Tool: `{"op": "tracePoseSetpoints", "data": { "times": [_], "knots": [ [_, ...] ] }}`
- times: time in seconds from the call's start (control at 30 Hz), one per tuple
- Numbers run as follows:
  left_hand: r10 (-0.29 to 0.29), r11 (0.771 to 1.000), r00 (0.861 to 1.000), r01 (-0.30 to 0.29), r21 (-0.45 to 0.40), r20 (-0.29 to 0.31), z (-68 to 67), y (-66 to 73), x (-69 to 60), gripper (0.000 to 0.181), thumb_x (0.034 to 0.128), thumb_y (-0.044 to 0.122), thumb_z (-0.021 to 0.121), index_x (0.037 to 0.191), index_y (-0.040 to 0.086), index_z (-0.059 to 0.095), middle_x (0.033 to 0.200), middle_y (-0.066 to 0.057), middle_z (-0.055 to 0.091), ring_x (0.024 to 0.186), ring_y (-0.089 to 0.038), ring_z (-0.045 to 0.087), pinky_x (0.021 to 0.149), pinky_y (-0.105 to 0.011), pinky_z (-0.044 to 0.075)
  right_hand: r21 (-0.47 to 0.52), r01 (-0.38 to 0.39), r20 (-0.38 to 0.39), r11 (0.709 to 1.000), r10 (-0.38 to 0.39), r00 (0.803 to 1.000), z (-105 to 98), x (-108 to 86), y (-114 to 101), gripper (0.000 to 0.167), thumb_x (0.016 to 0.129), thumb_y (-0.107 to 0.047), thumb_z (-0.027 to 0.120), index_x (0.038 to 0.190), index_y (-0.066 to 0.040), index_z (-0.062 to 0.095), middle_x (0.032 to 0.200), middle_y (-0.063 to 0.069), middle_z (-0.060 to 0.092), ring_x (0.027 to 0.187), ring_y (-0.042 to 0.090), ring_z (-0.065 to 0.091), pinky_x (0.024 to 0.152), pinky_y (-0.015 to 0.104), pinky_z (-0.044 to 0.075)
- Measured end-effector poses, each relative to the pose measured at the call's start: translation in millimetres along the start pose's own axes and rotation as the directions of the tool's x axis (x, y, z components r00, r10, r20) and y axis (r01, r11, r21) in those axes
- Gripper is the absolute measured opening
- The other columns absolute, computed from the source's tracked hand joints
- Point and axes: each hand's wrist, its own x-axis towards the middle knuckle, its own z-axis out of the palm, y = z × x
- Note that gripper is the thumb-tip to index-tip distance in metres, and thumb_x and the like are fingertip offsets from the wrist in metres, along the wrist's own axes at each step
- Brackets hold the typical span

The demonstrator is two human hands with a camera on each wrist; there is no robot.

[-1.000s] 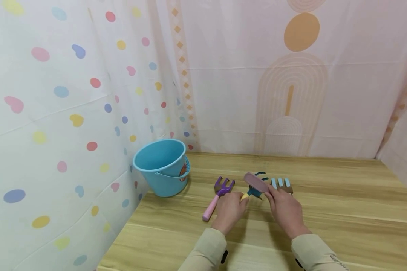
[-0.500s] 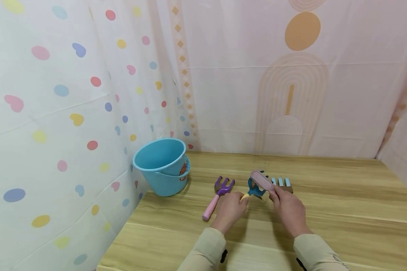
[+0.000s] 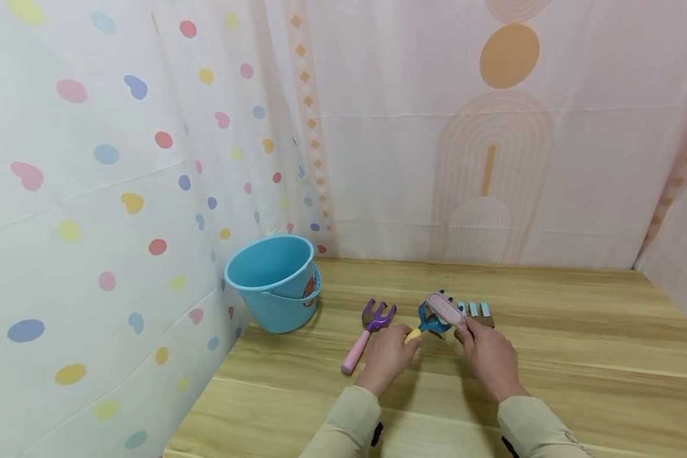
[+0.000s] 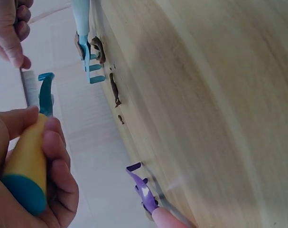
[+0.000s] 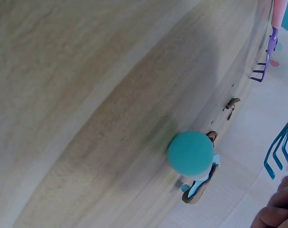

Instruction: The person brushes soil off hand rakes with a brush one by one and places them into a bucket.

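Observation:
The left hand (image 3: 390, 356) grips the yellow handle (image 4: 27, 149) of a teal-blue rake (image 3: 433, 324), its head raised off the table. Between thumb and fingers, the right hand (image 3: 489, 356) pinches a pink brush (image 3: 444, 308), which overlaps the rake's head in the head view; contact cannot be told. In the right wrist view the rake's curved tines (image 5: 280, 147) hang beside the right hand (image 5: 279, 206). Left of the left hand lies a purple fork (image 3: 380, 318) with a pink handle. A light-blue rake (image 3: 474, 309) with something brown at its head lies behind the right hand.
A light-blue bucket (image 3: 280, 312) stands at the table's back left. Brown bits (image 4: 115, 90) lie on the wooden table (image 3: 595, 356) between the purple fork and the light-blue rake. Patterned curtains (image 3: 389, 178) hang behind and to the left.
Over the last second the brush and right hand have shifted slightly right, and the teal-blue rake's head has turned. The left hand keeps its grip in nearly the same place.

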Motion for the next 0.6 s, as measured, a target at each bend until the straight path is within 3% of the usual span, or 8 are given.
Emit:
{"op": "tracePoseSetpoints", "data": {
  "times": [0.17,0.3,0.6],
  "knots": [
    [0.025,0.998,0.998,-0.022,0.055,-0.049,-1.1,-0.1,1.6,0.02,0.0934,0.028,0.067,0.082,0.012,0.07,0.054,0.01,0.044,0.047,-0.007,0.041,0.043,-0.024,0.03,0.007,0.065,-0.048,0.998,-0.064,0.997,0.7,-0.1,-1.1,0.034,0.098,-0.021,0.062,0.124,0.001,0.066,0.098,0.021,0.071,0.07,0.031,0.066,0.056,0.049,0.049],
    [0.039,0.995,0.997,-0.033,0.094,-0.062,-2.3,1.6,2.9,0.024,0.0941,0.03,0.066,0.077,0.014,0.067,0.053,0.01,0.042,0.047,-0.008,0.041,0.042,-0.025,0.03,-0.027,0.13,-0.019,0.991,-0.13,0.991,1.8,-1.2,-1.2,0.029,0.097,-0.02,0.064,0.119,-0.001,0.069,0.093,0.018,0.072,0.072,0.034,0.068,0.058,0.051,0.051],
    [0.041,0.995,0.998,-0.037,0.092,-0.038,-4.0,3.1,1.8,0.034,0.0969,0.031,0.063,0.067,0.016,0.057,0.051,0.009,0.04,0.045,-0.008,0.039,0.041,-0.024,0.029,-0.044,0.057,0.037,0.997,-0.056,0.998,-0.4,-1.0,0.5,0.022,0.098,-0.02,0.063,0.111,-0.003,0.07,0.089,0.016,0.071,0.067,0.031,0.065,0.053,0.048,0.048]
  ]
}}
